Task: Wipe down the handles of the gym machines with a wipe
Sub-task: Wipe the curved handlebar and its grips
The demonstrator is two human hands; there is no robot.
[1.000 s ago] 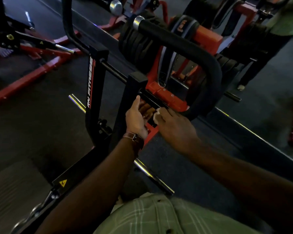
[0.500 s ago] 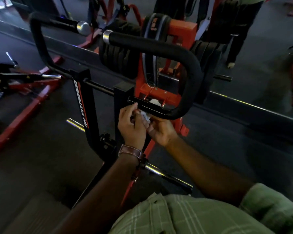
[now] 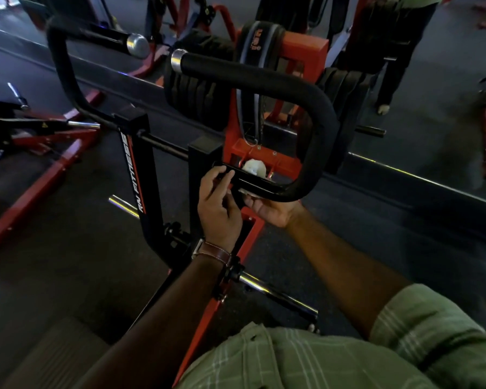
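white wipe (image 3: 253, 167) on black handle (image 3: 264, 186)

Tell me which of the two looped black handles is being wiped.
The nearer right handle: the wipe sits on its lower bar, both hands there. The far left handle is untouched.

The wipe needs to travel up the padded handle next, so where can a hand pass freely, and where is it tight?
Free: the opening inside the handle loop, bordered by the padded top bar, right bend and lower bar. Tight: the lower bar's left end, where the left hand, right hand and wipe crowd against the black post and red bracket.
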